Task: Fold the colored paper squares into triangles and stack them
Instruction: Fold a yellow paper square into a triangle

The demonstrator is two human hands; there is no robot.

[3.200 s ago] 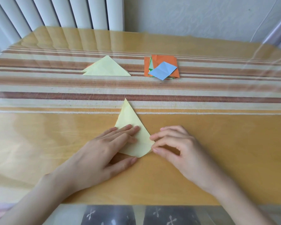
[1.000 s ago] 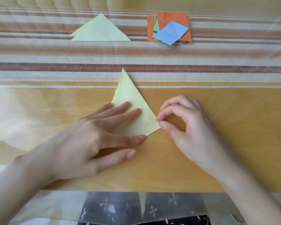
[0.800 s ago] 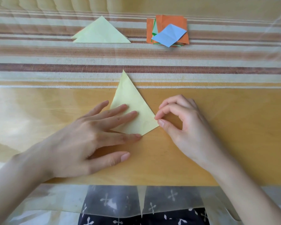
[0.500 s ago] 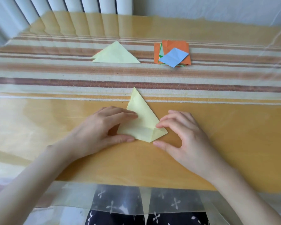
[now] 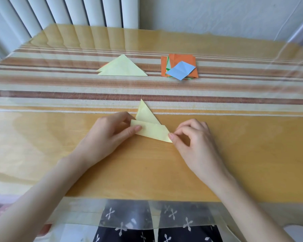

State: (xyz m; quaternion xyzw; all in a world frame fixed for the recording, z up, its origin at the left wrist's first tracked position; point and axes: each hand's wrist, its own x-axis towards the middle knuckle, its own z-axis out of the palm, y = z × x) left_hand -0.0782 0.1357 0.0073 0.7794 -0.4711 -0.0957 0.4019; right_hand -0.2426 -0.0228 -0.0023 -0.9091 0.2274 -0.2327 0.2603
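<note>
Left hand [image 5: 110,135] and right hand [image 5: 192,138] each pinch an end of the yellow paper [image 5: 152,132]

Bright daylight, tabletop glare, wide-angle bowing

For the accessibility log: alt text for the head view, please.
On a striped table, the left hand grips the left end of a half-folded yellow paper and the right hand pinches its right corner. Behind lie folded yellow triangles and a pile of squares, a blue square on top.
</note>
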